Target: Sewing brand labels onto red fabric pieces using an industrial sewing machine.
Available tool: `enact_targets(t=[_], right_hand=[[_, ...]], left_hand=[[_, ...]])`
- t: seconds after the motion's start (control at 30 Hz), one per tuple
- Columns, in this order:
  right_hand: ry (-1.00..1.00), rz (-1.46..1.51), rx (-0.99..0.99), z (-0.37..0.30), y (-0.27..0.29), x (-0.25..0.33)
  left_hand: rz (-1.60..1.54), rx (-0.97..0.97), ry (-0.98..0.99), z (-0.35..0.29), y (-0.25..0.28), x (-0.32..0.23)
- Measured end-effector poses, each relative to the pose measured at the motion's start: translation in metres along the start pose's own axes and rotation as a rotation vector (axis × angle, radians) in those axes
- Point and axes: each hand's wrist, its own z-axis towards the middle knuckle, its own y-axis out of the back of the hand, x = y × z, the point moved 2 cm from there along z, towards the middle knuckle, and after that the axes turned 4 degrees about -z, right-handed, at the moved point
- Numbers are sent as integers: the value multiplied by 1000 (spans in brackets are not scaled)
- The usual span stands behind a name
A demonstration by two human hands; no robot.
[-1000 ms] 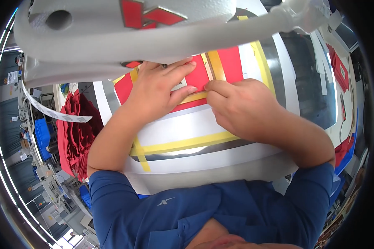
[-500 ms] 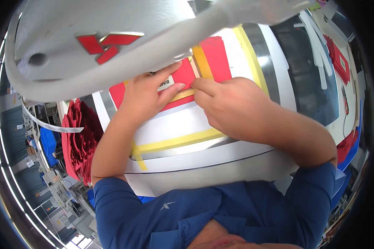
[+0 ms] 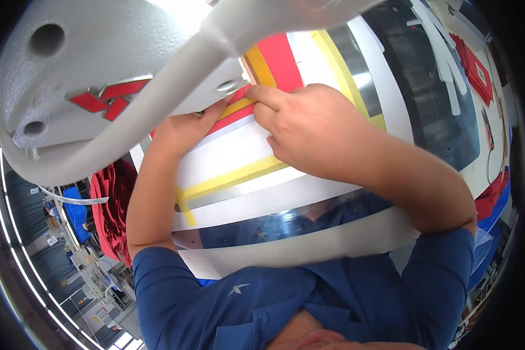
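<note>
A red fabric piece [image 3: 283, 61] lies on a white board with yellow tape borders [image 3: 239, 178]. Yellow-orange strips [image 3: 261, 69] run along and across the red fabric. My left hand [image 3: 184, 133] rests at the fabric's near left, its thumb stretched along the edge; the other fingers are hidden beneath a grey machine head [image 3: 116, 64]. From the right, my right hand [image 3: 315, 125] reaches in with fingers bent and pressed together. Its fingertips are closed at the red fabric's corner, where the strips meet, close to the machine head.
The machine's thick grey curved rim [image 3: 151, 114] hangs over the board's far left. Gathered red fabric [image 3: 112, 210] stands at the left. White strips [image 3: 443, 52] lie on the dark panel at right, beyond which are folded red pieces [image 3: 472, 70] and a small red-and-black tool [image 3: 487, 128].
Both hands and the board have shifted away and leftward, further under the machine head. A shiny reflective surface now shows along the board's near side. My left fingers have gone out of sight.
</note>
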Motion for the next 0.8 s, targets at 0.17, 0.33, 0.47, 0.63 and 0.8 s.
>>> enact_targets(t=[0.17, 0.33, 0.47, 0.63, 0.8], right_hand=[[-43, -56, 35, 1, 4, -3], [15, -110, 51, -6, 5, -1], [27, -130, 47, -8, 7, 2], [68, -171, 92, -13, 6, 11], [121, -180, 88, -14, 5, 14]], left_hand=[[260, -9, -90, 7, 10, 19], [241, -6, -16, 4, 4, 12], [309, 46, 127, 2, 5, 13], [250, 23, 10, -2, 2, -11], [216, 38, 94, -6, 3, -16]])
